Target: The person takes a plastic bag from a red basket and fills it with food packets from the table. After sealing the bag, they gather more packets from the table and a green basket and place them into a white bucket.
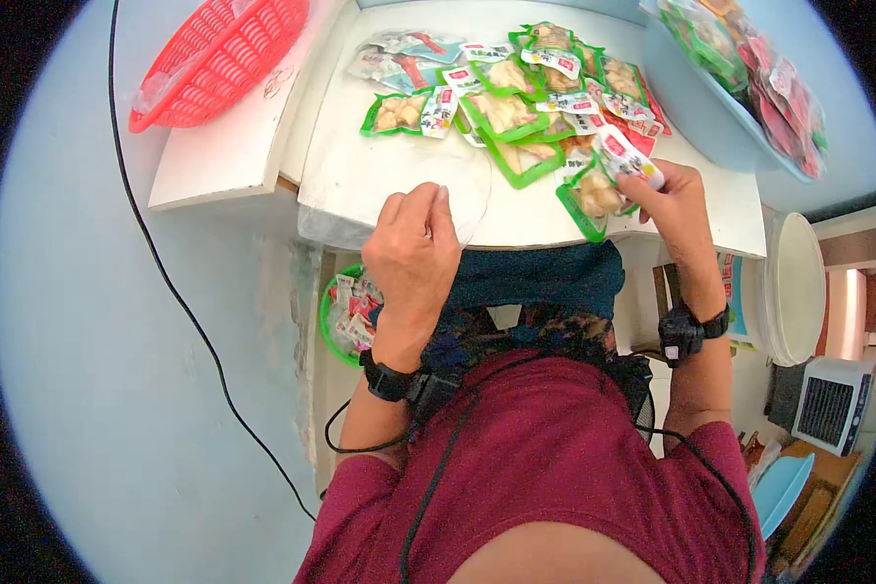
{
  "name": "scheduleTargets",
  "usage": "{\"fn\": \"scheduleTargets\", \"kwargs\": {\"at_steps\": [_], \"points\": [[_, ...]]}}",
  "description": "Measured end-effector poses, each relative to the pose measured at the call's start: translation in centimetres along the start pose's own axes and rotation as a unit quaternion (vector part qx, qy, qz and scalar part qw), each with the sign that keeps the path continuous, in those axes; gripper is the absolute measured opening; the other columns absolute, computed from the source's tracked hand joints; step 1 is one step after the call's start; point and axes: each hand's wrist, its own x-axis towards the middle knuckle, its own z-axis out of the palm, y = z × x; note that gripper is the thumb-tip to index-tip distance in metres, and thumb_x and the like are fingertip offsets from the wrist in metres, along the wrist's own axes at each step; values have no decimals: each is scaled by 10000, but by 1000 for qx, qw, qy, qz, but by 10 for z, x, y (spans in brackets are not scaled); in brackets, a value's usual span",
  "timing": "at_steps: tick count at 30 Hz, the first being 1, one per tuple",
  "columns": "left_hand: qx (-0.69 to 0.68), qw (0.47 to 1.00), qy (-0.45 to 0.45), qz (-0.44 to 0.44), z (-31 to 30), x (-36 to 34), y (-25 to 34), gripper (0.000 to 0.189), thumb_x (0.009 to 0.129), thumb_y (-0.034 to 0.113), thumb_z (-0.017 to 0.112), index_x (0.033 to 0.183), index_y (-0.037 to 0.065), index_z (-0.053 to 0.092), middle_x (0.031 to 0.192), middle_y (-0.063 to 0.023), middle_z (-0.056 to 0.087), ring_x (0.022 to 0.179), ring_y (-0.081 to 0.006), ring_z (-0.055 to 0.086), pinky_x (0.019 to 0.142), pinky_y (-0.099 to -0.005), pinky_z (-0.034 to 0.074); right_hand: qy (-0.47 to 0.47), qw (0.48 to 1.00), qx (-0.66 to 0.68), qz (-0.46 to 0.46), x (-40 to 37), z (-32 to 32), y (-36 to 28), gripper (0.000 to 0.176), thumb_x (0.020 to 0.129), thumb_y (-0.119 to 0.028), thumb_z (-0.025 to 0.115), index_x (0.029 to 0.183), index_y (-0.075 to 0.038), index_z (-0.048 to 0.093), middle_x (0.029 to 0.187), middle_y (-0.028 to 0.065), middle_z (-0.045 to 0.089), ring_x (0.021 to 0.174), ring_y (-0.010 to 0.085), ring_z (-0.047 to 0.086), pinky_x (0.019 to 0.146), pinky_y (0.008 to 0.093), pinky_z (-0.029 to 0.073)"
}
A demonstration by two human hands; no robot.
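In the head view my right hand (679,209) pinches the white upper end of a green-edged food packet (594,195) at the table's front right. Pale chunks show through its clear window. My left hand (414,258) is closed, with thumb and fingertips together, over the front edge of the white table (711,209). What it holds, if anything, I cannot make out. Beside it a clear plastic bag (346,219) lies flat and hangs over the edge. A pile of similar green-edged packets (506,112) lies beyond my hands, with one packet (399,114) at its left.
Blue-and-clear packets (404,63) lie at the table's back left. A red basket (229,63) stands on the left ledge. A light blue tub (696,102) with packets is at right. Below are a green basket (326,321) and a white bucket (796,292). A black cable (170,282) hangs left.
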Motion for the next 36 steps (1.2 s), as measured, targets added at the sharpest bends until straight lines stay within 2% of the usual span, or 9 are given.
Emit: {"fn": "scheduleTargets", "kwargs": {"at_steps": [4,7,12,15,20,26,31,34,36], "points": [[-24,1000,5,-14,4,0,2,54,826,50,689,872,62,662,663,-75,559,566,-242,559,497,-362,442,-13,977,205,51,-17,1,-10,195,866,-134,693,993,14,702,826,72,711,690,134,684,593,269,588],[-41,999,6,-25,8,1,7,53,826,49,687,871,60,661,666,-78,565,564,-242,561,503,-361,446,-48,944,319,69,-30,24,-16,237,877,-82,662,1084,32,646,932,96,709,779,181,707,681,322,623],[-63,997,4,-44,10,3,16,47,831,52,678,872,64,660,675,-86,570,571,-253,569,508,-365,450,-125,896,417,83,-33,72,-14,287,884,-22,624,1159,43,575,1071,124,681,916,211,695,793,378,613],[-69,997,5,-23,13,0,12,89,845,86,688,922,41,688,697,-91,608,553,-199,569,515,-326,445,-152,862,475,92,-27,94,-18,289,891,6,597,1176,37,559,1102,129,670,964,223,684,844,404,599],[-30,999,1,-40,5,4,11,91,850,96,682,923,42,685,733,-111,629,608,-256,617,547,-356,480,-148,846,502,103,-18,113,-27,293,896,32,565,1188,34,533,1151,143,645,1050,245,653,925,435,563],[-85,996,14,-18,13,0,10,91,837,87,689,915,40,688,743,-122,636,625,-276,624,558,-367,491,-174,837,508,108,-13,136,-28,267,898,29,565,1165,22,550,1113,118,644,999,233,658,900,419,563],[-142,989,30,-22,23,3,9,93,816,73,703,900,32,700,759,-129,651,635,-264,634,562,-355,492,-232,811,521,128,-7,161,-35,209,937,-37,552,1139,13,567,1081,93,644,954,181,638,813,299,534],[-183,982,24,-26,27,4,6,92,809,70,708,888,24,701,770,-131,659,643,-258,641,567,-347,494,-240,785,553,142,-3,172,-37,236,947,-94,565,1159,10,560,1074,91,638,957,175,629,807,302,530],[-185,982,2,-38,24,5,8,93,807,72,710,882,19,699,772,-130,660,648,-255,644,570,-345,494,-255,804,518,141,-2,176,-38,235,951,-112,564,1149,14,572,1068,91,641,952,171,628,806,300,529]]}}
